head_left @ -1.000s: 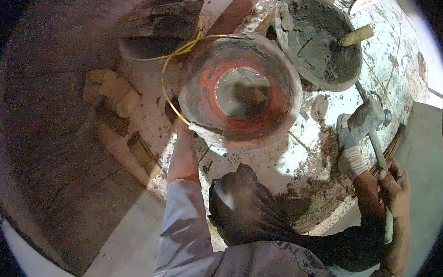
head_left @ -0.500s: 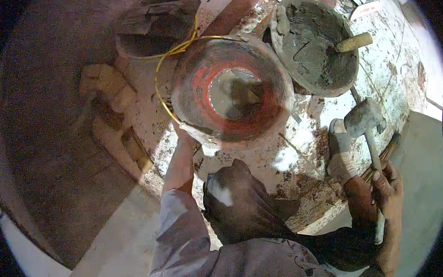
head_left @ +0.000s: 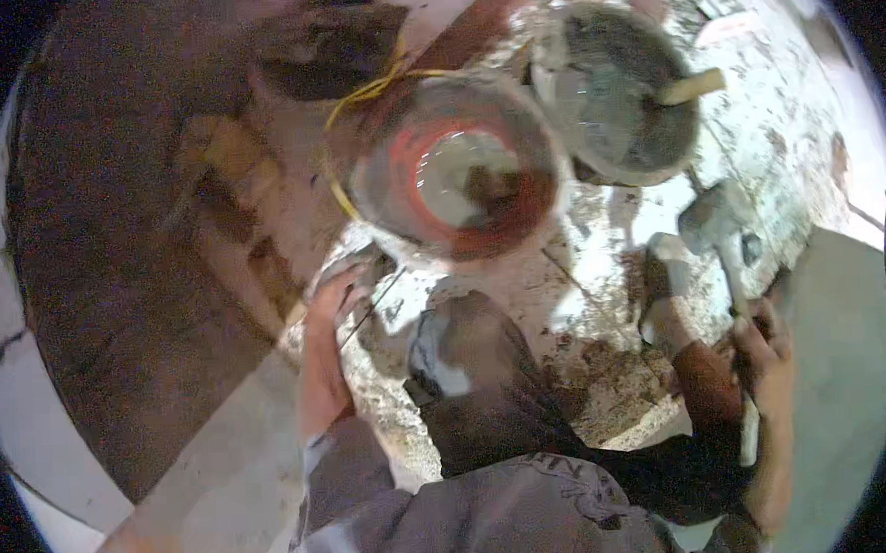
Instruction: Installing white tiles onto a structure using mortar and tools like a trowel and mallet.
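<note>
My right hand [head_left: 765,345] is closed around the handle of a mallet [head_left: 718,220], its heavy grey head up and away from me, above the messy ground near my right foot [head_left: 667,265]. My left hand [head_left: 336,294] is low beside a dark grey lump [head_left: 370,267], just below the rim of a round clay-coloured vessel [head_left: 379,195]. Blur hides whether its fingers grip the lump. The vessel has a red inner ring and watery liquid inside. A thin dark rod [head_left: 372,305] lies by my left hand.
Beyond the vessel to the right stands a basin of grey mud [head_left: 622,152] with a wooden handle [head_left: 694,87] sticking out. A yellow cord [head_left: 331,172] loops around the vessel's left side. A dark container [head_left: 336,52] stands at the far left, with brownish blocks [head_left: 231,152] nearer.
My left hand has left the vessel's near-left rim and moved down and slightly left to the grey lump. My right hand still holds the mallet. The view has shifted a little and blurred.
</note>
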The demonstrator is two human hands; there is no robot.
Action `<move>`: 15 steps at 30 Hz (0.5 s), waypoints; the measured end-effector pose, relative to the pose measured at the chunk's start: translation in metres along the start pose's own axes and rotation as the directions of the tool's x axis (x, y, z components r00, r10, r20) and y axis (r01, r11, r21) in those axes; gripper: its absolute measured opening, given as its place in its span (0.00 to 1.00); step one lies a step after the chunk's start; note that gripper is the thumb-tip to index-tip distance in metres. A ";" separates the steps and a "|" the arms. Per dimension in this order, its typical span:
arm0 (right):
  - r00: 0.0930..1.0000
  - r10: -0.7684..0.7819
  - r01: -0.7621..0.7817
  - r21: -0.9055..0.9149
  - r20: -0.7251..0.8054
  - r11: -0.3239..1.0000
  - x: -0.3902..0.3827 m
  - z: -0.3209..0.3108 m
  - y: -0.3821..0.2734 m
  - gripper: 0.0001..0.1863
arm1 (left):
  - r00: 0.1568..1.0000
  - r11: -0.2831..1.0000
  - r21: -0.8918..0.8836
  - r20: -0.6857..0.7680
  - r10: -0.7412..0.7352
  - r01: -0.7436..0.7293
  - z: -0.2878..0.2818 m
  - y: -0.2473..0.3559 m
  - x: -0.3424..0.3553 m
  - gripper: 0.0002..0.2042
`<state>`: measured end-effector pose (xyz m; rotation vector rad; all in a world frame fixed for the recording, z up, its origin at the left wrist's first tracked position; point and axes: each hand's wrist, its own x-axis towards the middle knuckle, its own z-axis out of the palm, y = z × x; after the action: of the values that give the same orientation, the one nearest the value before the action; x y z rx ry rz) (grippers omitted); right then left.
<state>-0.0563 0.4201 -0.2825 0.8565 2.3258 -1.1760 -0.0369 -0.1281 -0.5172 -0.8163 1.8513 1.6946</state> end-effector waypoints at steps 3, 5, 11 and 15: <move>0.996 -0.024 0.013 0.126 0.089 0.992 0.000 -0.004 -0.012 0.11 | 0.898 0.895 -0.409 0.306 0.317 -0.177 0.010 0.066 -0.035 0.18; 0.996 -0.043 0.037 0.079 0.081 0.996 -0.003 -0.010 -0.020 0.11 | 0.940 0.903 -0.307 0.065 0.334 -0.299 0.031 0.115 -0.054 0.19; 0.993 -0.077 0.059 0.201 0.085 0.978 -0.013 -0.021 -0.030 0.11 | 0.613 0.385 -0.611 -0.214 0.760 -0.691 0.173 0.232 -0.035 0.13; 0.967 -0.251 0.253 0.166 -0.036 0.953 -0.013 -0.024 -0.027 0.14 | 0.545 0.464 0.449 0.065 0.836 -0.764 0.288 0.254 0.048 0.15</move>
<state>-0.0667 0.4224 -0.2454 0.6359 2.4277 -1.4955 -0.2623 0.1657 -0.4044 0.2211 2.8819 1.5586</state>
